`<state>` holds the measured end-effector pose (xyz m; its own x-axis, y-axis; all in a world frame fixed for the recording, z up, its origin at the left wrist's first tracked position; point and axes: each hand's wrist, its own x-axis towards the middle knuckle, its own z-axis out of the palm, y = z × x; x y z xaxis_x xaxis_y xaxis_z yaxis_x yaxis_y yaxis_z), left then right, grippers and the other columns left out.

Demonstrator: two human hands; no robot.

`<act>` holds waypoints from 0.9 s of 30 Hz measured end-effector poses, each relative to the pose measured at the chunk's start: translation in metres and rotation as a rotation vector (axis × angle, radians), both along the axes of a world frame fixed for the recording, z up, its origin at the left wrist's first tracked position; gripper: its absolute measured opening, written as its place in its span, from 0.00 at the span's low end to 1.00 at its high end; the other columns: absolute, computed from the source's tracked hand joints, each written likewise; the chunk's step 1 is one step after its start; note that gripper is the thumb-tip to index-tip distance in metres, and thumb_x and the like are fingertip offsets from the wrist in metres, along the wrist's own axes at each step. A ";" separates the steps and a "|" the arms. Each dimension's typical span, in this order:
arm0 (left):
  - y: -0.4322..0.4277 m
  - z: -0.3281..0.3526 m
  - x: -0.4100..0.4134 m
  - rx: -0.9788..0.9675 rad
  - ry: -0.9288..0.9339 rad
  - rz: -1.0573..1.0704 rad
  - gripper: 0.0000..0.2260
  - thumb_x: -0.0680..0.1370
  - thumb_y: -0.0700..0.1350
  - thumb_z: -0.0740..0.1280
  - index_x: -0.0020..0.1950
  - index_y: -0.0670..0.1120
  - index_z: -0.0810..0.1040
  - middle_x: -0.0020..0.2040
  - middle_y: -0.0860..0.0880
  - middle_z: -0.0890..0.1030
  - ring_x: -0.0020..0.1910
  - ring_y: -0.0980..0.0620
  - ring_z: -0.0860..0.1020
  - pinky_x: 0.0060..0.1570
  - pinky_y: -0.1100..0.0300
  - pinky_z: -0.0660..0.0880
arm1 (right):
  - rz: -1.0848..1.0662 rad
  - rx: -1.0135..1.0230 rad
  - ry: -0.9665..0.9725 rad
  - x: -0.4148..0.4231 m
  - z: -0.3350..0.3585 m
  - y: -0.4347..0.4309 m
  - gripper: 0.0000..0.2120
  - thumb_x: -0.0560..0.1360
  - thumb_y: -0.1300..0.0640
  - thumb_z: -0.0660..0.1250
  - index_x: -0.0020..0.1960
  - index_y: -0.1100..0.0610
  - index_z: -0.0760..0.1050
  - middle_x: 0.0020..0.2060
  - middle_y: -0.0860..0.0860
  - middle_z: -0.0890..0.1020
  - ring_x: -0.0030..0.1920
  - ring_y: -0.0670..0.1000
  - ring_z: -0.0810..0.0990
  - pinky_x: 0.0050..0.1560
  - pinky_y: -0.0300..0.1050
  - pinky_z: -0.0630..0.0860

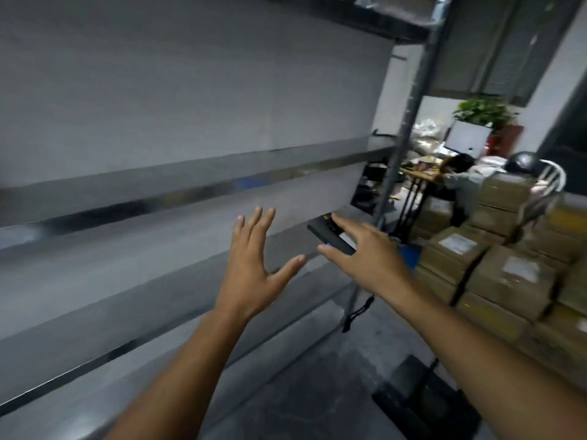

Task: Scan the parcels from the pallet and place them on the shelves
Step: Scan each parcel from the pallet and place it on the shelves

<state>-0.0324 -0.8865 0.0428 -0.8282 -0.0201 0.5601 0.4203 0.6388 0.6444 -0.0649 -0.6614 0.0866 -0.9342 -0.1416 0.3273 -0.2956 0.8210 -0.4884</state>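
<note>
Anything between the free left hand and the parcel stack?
Yes. The right hand, holding the scanner, sits directly between the left hand and the parcels stacked to the right. The shelf post also crosses that line.

grey floor (317,360), potted plant (482,111)

My left hand (254,271) is out in front of the grey metal shelves (190,182), fingers spread, holding nothing. My right hand (365,252) has the black scanner (322,233) pinched between thumb and fingers. Brown parcels (508,274) are stacked off to the right.
</note>
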 end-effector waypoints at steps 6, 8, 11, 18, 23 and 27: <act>0.215 -0.003 -0.030 0.045 -0.029 -0.336 0.40 0.74 0.70 0.68 0.81 0.55 0.60 0.81 0.54 0.61 0.82 0.51 0.56 0.78 0.44 0.60 | -0.300 -0.028 -0.029 0.047 -0.002 0.216 0.37 0.72 0.26 0.63 0.77 0.34 0.57 0.73 0.52 0.69 0.71 0.57 0.69 0.62 0.57 0.73; 0.277 -0.009 -0.030 0.067 -0.056 -0.423 0.41 0.72 0.74 0.65 0.80 0.56 0.62 0.80 0.54 0.64 0.79 0.51 0.62 0.76 0.45 0.64 | -0.399 -0.043 -0.052 0.069 -0.007 0.277 0.37 0.73 0.27 0.62 0.78 0.34 0.56 0.73 0.51 0.69 0.69 0.58 0.71 0.62 0.58 0.74; 0.355 -0.023 -0.025 0.069 -0.115 -0.562 0.42 0.70 0.76 0.65 0.80 0.59 0.61 0.77 0.59 0.65 0.75 0.59 0.64 0.72 0.54 0.65 | -0.520 -0.082 -0.089 0.103 -0.020 0.352 0.37 0.73 0.28 0.63 0.78 0.36 0.58 0.70 0.51 0.71 0.67 0.57 0.72 0.61 0.56 0.75; 0.488 -0.043 -0.025 0.040 -0.208 -0.805 0.41 0.70 0.76 0.66 0.79 0.62 0.61 0.77 0.63 0.62 0.73 0.66 0.61 0.67 0.61 0.64 | -0.767 -0.172 -0.066 0.153 -0.056 0.468 0.36 0.72 0.28 0.65 0.77 0.38 0.62 0.70 0.48 0.73 0.67 0.53 0.74 0.59 0.50 0.75; 0.557 -0.054 -0.056 0.041 -0.240 -0.857 0.40 0.71 0.69 0.72 0.79 0.64 0.59 0.77 0.64 0.61 0.74 0.65 0.60 0.69 0.56 0.63 | -0.857 -0.155 -0.070 0.149 -0.073 0.533 0.34 0.73 0.30 0.66 0.76 0.40 0.65 0.64 0.49 0.76 0.61 0.54 0.76 0.51 0.47 0.74; 0.612 -0.064 -0.103 0.054 -0.266 -0.874 0.45 0.66 0.70 0.74 0.79 0.64 0.59 0.75 0.65 0.62 0.70 0.69 0.59 0.68 0.59 0.63 | -0.868 -0.124 -0.117 0.114 -0.075 0.589 0.37 0.73 0.30 0.65 0.78 0.43 0.64 0.66 0.52 0.76 0.62 0.55 0.77 0.57 0.52 0.77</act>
<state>-0.1352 -0.2746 -0.0213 -0.6625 0.6538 0.3655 0.5735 0.1289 0.8090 0.0488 -0.0722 0.0117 -0.7240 0.6633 0.1892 0.4646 0.6717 -0.5770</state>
